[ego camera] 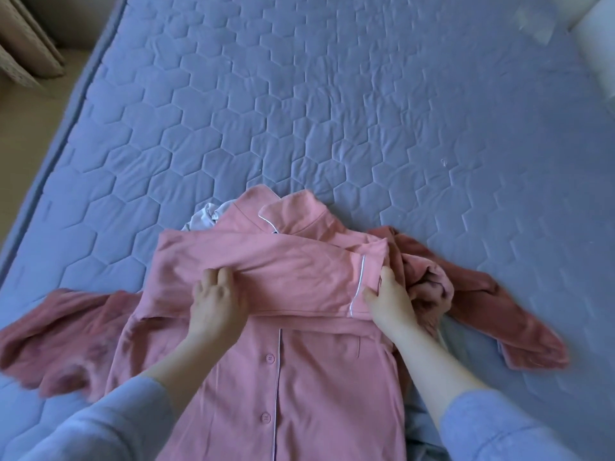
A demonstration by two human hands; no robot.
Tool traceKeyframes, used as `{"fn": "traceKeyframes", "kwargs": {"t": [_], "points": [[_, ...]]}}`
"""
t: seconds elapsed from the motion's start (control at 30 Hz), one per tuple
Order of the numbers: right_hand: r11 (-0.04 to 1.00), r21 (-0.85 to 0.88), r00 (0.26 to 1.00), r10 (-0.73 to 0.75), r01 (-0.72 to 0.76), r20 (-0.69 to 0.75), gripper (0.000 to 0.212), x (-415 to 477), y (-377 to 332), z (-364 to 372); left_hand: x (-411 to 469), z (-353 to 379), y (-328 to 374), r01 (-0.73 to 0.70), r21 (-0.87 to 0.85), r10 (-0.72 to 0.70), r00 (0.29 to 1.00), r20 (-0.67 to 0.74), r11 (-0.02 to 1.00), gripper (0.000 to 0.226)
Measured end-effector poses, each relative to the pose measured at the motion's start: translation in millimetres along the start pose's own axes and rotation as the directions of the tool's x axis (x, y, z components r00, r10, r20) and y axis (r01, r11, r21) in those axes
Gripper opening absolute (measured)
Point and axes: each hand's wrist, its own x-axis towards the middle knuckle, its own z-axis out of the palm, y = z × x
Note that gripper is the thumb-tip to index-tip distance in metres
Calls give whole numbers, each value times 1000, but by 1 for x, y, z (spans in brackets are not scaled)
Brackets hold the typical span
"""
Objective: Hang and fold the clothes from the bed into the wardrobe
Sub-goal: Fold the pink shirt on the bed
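A darker fuzzy garment (499,304) and a white cloth (203,217) lie partly under the pink shirt (299,377) on the bed (332,94). The shirt is buttoned, with white piping. Its sleeve (266,257) is folded across the chest. The left hand (216,301) grips the fold and the right hand (389,301) pinches the cuff (369,261).

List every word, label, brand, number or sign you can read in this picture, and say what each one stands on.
None: no word, number, brand or sign can be read anywhere.
pink shirt: plain buttons and white piping only; no label shows.
quilted mattress: hexagon stitching only.
pale object at the top right corner: blurred; no text can be made out on it.
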Motion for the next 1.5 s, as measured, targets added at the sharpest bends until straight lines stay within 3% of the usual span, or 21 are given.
{"fn": "traceKeyframes", "kwargs": {"t": [0.1, 0.17, 0.27, 0.37, 0.47, 0.6, 0.67, 0.77, 0.87, 0.97, 1.13, 1.27, 1.33, 1.43, 1.5], "points": [[996, -87, 989, -25, 12, -148, 59, 0, -9, 4, 6, 4, -25, 91, 42, -91, 996, 8, 995, 37], [967, -248, 959, -130, 67, -251, 67, -2, -21, 8, 10, 4, -35, 140, 6, -141, 990, 6, 990, 37], [858, -468, 868, -384, 210, -314, 54, -3, -40, 17, 16, 0, -47, 226, -55, -226, 974, 20, 973, 37], [794, -563, 817, -471, 229, -333, 43, 0, -56, 27, 22, -7, -60, 301, -131, -305, 952, -12, 945, 34], [773, -592, 855, -451, 230, -257, 32, 4, -58, 34, 27, -10, -78, 365, -92, -366, 930, 7, 926, 34], [738, -670, 946, -270, 82, -181, 45, 7, -46, 38, 25, -7, -94, 225, 44, -224, 974, -27, 973, 42], [738, -673, 951, -240, 47, -196, 44, 8, -42, 38, 27, -6, -98, 216, 83, -213, 976, -46, 973, 31], [733, -671, 949, -279, 114, -144, 43, 6, -40, 41, 35, -11, -104, 341, -7, -341, 939, -40, 940, 25], [761, -620, 928, -345, 190, -138, 45, 4, -40, 45, 44, -19, -112, 384, -69, -385, 923, -10, 921, 31], [805, -535, 901, -399, 256, -169, 46, -2, -44, 49, 48, -26, -119, 424, -159, -431, 902, -9, 892, 23], [769, -613, 920, -353, 182, -170, 48, -3, -43, 47, 49, -33, -133, 488, -219, -499, 867, 10, 845, 16], [721, -685, 961, -251, 105, -117, 48, 4, -43, 43, 56, -34, -127, 487, -242, -489, 871, 54, 839, 26], [731, -673, 958, -257, 107, -127, 49, 7, -49, 41, 57, -36, -122, 459, -239, -470, 882, 11, 856, 30], [761, -619, 943, -318, 194, -95, 54, 14, -63, 39, 58, -36, -111, 266, -164, -291, 943, -159, 950, 40], [814, -525, 942, -329, 249, -63, 58, 21, -72, 38, 62, -39, -99, 135, -131, -159, 968, -194, 982, 41]]}}
